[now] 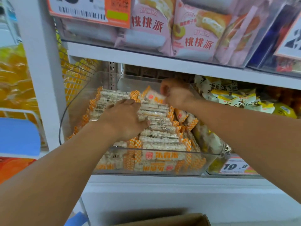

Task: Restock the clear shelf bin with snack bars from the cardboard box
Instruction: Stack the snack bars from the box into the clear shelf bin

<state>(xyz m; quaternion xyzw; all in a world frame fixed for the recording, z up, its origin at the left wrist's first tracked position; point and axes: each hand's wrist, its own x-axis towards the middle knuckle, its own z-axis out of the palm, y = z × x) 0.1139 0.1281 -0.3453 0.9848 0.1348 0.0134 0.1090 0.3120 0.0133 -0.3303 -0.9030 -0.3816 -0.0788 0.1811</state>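
Observation:
The clear shelf bin [68,115] sits on the middle shelf, holding several snack bars [159,141] in clear wrappers with orange checked ends. My left hand [123,119] lies on the pile in the bin's middle, fingers curled over the edge of a stack of bars. My right hand [175,93] is at the back of the bin and pinches one snack bar [154,97] by its end, held tilted above the pile. A corner of the cardboard box [179,219] shows at the bottom edge.
A shelf board [146,61] runs close above the bin, carrying pink cake packets [192,33] and an orange price tag [91,12]. Yellow and white packets [236,98] fill the neighbouring bin on the right, with a 19.8 price label [236,166]. A white upright [40,70] stands left.

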